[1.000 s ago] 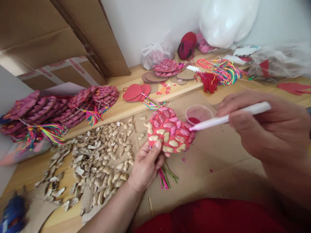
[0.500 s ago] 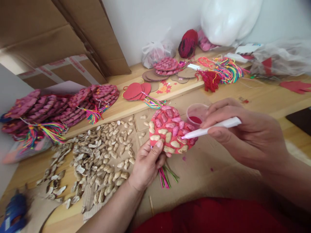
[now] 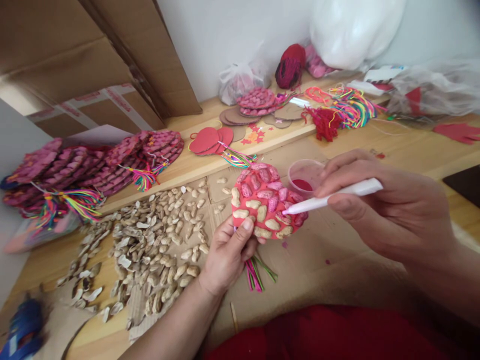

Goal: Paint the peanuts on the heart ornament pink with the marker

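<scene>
My left hand (image 3: 233, 245) pinches the lower left edge of a red gourd-shaped craft piece (image 3: 249, 204) covered with peanut shells. Shells on its upper and right parts are pink; those at the lower left are still plain tan. A pink and green tassel (image 3: 258, 274) hangs below it. In my right hand (image 3: 378, 210) is a white pen-like brush (image 3: 333, 196), held between thumb and fingers, its pink tip against a shell at the right of the piece. Just behind stands a clear plastic cup (image 3: 304, 172) with red-pink paint, partly hidden by my right fingers.
Loose peanut shells (image 3: 165, 250) spread over cardboard at the left. Stacked pink peanut crafts (image 3: 75, 165) with tassels lie at the far left, a blue glue gun (image 3: 23, 325) below. Red card cutouts (image 3: 208, 141), coloured cords (image 3: 352, 107) and bags line the back shelf.
My right hand and the brush have shifted slightly right. The craft piece in my left hand has moved a touch to the right as well.
</scene>
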Demonstrator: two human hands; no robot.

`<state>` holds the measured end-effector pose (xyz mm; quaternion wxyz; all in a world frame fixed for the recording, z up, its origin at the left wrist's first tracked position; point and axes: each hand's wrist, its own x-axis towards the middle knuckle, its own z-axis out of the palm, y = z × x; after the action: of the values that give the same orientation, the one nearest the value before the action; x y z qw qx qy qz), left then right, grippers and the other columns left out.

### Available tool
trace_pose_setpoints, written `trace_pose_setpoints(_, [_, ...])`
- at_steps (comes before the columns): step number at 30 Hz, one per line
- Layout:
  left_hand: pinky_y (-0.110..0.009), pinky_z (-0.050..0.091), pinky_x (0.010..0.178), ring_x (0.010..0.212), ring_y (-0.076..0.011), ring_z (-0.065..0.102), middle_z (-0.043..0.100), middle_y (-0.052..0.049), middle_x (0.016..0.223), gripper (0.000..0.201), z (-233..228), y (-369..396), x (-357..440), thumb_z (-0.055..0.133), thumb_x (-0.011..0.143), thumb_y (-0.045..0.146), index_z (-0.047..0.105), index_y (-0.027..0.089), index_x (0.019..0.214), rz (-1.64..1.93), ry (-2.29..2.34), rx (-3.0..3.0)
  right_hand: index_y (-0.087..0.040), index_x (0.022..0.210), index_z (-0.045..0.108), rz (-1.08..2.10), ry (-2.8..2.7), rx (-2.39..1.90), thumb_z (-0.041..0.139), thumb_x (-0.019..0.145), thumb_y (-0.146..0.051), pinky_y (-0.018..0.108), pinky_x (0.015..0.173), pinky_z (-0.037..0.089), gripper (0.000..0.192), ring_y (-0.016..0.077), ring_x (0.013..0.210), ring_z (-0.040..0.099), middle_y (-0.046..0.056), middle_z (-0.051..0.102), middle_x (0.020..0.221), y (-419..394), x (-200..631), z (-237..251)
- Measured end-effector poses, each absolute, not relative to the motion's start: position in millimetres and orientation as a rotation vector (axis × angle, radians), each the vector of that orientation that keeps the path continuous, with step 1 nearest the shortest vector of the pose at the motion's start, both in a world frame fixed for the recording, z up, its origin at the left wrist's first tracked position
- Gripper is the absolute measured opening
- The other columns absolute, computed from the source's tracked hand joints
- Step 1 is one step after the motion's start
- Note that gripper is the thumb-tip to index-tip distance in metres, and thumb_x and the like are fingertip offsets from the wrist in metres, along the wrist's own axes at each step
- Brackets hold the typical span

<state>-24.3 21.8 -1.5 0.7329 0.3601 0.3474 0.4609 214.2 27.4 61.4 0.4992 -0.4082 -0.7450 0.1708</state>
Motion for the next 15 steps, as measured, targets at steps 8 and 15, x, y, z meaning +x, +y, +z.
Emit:
trace_pose_setpoints(8, [-0.018, 0.019, 0.042, 0.044, -0.0032, 0.033, 0.069, -0.002, 0.070, 0.027, -3.3, 20.5, -25.8, 0.072, 0.093, 0.039, 0.064, 0.014, 0.085, 1.017, 0.741, 0.809, -0.026, 0.090, 0.071, 0.397, -1.813, -0.988, 0.069, 0.090, -0.022, 0.037, 0.085, 0.050, 0.004, 0.0174, 0.092, 0.065, -0.001, 0.071, 0.082, 27.1, 213.2, 61.8])
trace_pose_setpoints(15, [-0.018, 0.019, 0.042, 0.044, -0.0030, 0.032, 0.069, -0.002, 0.070, 0.027, -2.8, 20.6, -26.1, 0.073, 0.092, 0.039, 0.065, 0.014, 0.085, 1.025, 0.736, 0.783, -0.027, 0.091, 0.070, 0.386, -1.808, -0.986, 0.068, 0.090, -0.021, 0.038, 0.087, 0.051, 0.006, 0.0190, 0.092, 0.066, -0.001, 0.071, 0.079, 27.1, 214.6, 63.5])
